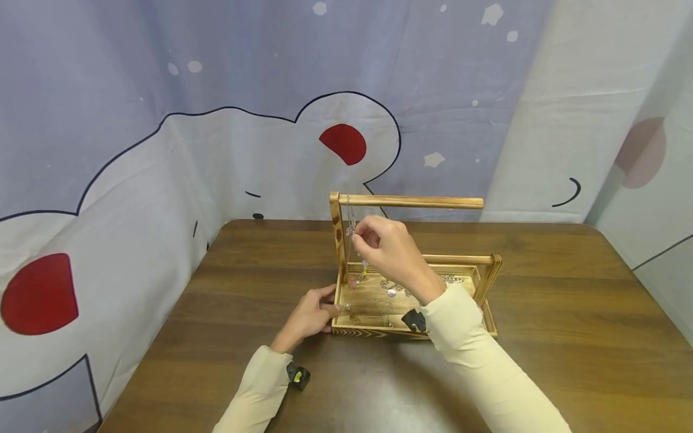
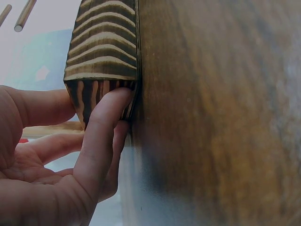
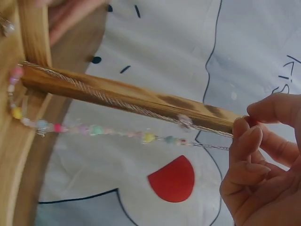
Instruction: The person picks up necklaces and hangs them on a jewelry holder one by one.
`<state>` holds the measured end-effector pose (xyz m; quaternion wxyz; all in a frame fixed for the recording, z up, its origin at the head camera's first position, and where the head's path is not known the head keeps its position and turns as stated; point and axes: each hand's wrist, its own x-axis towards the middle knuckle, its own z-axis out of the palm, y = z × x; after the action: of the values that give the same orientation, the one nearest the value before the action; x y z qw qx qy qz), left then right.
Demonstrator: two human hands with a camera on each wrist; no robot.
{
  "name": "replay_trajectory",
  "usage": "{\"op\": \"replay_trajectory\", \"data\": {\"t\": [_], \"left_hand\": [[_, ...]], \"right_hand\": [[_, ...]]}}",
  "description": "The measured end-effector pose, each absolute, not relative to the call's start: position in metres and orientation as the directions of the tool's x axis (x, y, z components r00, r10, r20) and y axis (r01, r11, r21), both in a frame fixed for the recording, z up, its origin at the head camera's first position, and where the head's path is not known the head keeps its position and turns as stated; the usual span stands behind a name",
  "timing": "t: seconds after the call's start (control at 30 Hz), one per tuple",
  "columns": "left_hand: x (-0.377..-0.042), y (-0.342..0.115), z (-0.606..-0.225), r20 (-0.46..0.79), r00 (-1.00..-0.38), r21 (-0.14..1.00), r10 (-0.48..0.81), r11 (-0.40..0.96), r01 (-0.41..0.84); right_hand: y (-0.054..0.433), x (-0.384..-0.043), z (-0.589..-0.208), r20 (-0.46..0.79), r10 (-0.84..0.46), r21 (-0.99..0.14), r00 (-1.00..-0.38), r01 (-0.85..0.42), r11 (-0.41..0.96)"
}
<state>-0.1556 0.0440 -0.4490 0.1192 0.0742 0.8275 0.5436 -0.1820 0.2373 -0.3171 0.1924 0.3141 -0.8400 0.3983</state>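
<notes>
A wooden jewelry stand (image 1: pixel 411 201) with two bars over a shallow tray stands on the table. My left hand (image 1: pixel 311 313) grips the tray's left end, the fingers and thumb around its corner in the left wrist view. Near the upper bar's left end, my right hand (image 1: pixel 392 249) pinches a beaded necklace (image 3: pixel 96 130), its fingertips together. The pastel beads hang in a loop beside the upright in the right wrist view. A thin silver chain (image 3: pixel 110 100) runs along the upright; whether it belongs to the same necklace I cannot tell.
Several small jewelry pieces (image 1: pixel 391 293) lie in the tray, partly hidden by my right arm. A lower bar (image 1: pixel 460 260) joins the right post (image 1: pixel 489 279). Behind the brown table (image 1: pixel 568 313) hangs a printed curtain (image 1: pixel 449 90).
</notes>
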Motion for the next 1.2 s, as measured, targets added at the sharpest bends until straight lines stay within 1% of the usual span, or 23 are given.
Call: {"op": "replay_trajectory", "data": {"t": [0.2, 0.3, 0.4, 0.53, 0.63, 0.9, 1.03, 1.2], "left_hand": [[-0.155, 0.045, -0.448, -0.118, -0.961, 0.914, 0.25, 0.406, -0.007], [-0.155, 0.045, -0.448, -0.117, -0.962, 0.913, 0.246, 0.408, -0.006], [-0.156, 0.044, -0.449, -0.112, -0.963, 0.912, 0.245, 0.41, -0.002], [-0.156, 0.044, -0.45, -0.108, -0.962, 0.915, 0.25, 0.404, 0.003], [-0.156, 0.044, -0.45, -0.115, -0.96, 0.917, 0.255, 0.399, -0.004], [-0.157, 0.043, -0.45, -0.117, -0.963, 0.917, 0.243, 0.399, -0.011], [-0.155, 0.043, -0.449, -0.122, -0.962, 0.915, 0.244, 0.403, -0.014], [-0.155, 0.044, -0.448, -0.123, -0.962, 0.913, 0.246, 0.409, -0.012]], "right_hand": [[0.243, -0.172, -0.346, 0.537, -0.404, -0.583, -0.74, -0.672, 0.456], [0.244, -0.168, -0.362, 0.512, -0.407, -0.606, -0.757, -0.654, 0.453], [0.246, -0.163, -0.378, 0.454, -0.406, -0.651, -0.793, -0.606, 0.457], [0.249, -0.157, -0.395, 0.342, -0.393, -0.713, -0.854, -0.508, 0.483], [0.253, -0.155, -0.405, 0.28, -0.37, -0.733, -0.886, -0.446, 0.514], [0.262, -0.164, -0.427, 0.188, -0.318, -0.725, -0.929, -0.35, 0.593], [0.266, -0.165, -0.435, 0.111, -0.243, -0.712, -0.964, -0.248, 0.657], [0.267, -0.164, -0.44, -0.001, -0.165, -0.689, -0.986, -0.119, 0.715]]}}
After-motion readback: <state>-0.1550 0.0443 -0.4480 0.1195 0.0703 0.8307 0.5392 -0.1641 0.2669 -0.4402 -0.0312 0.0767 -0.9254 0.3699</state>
